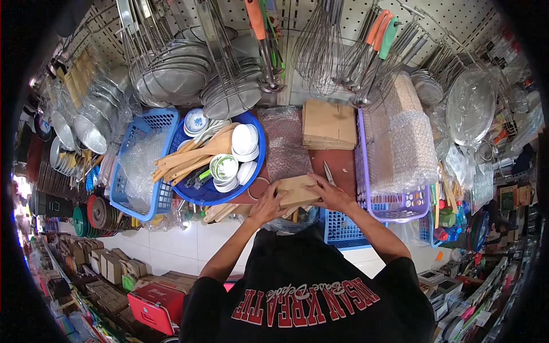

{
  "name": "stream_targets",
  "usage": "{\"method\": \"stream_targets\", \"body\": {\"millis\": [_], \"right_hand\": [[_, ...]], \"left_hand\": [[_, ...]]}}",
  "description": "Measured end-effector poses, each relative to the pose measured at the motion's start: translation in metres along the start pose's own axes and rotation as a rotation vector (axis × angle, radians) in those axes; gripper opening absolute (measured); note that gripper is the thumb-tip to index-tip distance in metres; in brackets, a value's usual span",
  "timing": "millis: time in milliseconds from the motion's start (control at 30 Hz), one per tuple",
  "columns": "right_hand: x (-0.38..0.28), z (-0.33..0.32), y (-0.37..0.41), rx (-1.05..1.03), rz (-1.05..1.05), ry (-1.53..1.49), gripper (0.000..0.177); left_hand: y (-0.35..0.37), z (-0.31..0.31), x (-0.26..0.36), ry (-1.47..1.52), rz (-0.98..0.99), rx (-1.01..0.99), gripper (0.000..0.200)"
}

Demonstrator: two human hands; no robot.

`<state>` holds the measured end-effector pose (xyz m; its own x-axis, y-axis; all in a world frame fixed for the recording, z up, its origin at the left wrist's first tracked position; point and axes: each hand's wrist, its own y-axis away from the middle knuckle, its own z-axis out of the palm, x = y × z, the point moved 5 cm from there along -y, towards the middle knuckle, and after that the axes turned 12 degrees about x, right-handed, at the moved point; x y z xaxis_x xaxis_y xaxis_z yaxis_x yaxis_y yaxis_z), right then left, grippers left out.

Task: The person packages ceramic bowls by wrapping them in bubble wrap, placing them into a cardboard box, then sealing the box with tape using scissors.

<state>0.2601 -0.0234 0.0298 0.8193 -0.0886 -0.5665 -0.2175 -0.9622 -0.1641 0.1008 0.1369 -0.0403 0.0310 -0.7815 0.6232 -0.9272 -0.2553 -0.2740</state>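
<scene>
Between my two hands is a small brown cardboard box (298,192), held above the front edge of the red-brown table. My left hand (267,204) grips its left end, fingers bent against the side. The right hand (331,194) closes on the right end, fingers over the top edge. Scissors (327,173) lie just beyond my right hand. A thin ring (259,186), perhaps a tape roll, rests beside my left hand. Behind the box a sheet of bubble wrap (284,140) is spread, with a stack of flat brown cardboard boxes (329,124) to its right.
On the left stand a blue basin (197,198) of wooden spatulas and bowls and a blue basket (150,212) with bubble wrap. A purple basket (394,213) holding a bubble-wrap roll (394,137) is on the right. Whisks (318,54) and strainers (171,74) hang above.
</scene>
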Motion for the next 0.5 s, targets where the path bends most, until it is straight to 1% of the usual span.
{"method": "stream_targets", "body": {"millis": [100, 200, 300, 400, 500], "right_hand": [[-0.003, 0.001, 0.007, -0.056, 0.035, -0.061, 0.07], [-0.006, -0.001, 0.01, -0.098, 0.079, -0.12, 0.072], [-0.005, 0.0, 0.01, -0.117, 0.097, -0.118, 0.074], [-0.001, 0.001, 0.01, -0.121, 0.087, -0.117, 0.075], [-0.003, -0.003, 0.007, -0.143, 0.084, -0.13, 0.077]], "left_hand": [[0.005, -0.013, 0.017, -0.015, 0.01, -0.004, 0.078], [0.002, -0.024, 0.03, 0.008, -0.031, -0.049, 0.075], [-0.02, -0.054, 0.052, 0.066, -0.042, -0.016, 0.061], [-0.047, -0.042, 0.03, 0.256, -0.055, 0.071, 0.045], [-0.088, -0.023, 0.009, 0.397, -0.258, -0.028, 0.043]]}}
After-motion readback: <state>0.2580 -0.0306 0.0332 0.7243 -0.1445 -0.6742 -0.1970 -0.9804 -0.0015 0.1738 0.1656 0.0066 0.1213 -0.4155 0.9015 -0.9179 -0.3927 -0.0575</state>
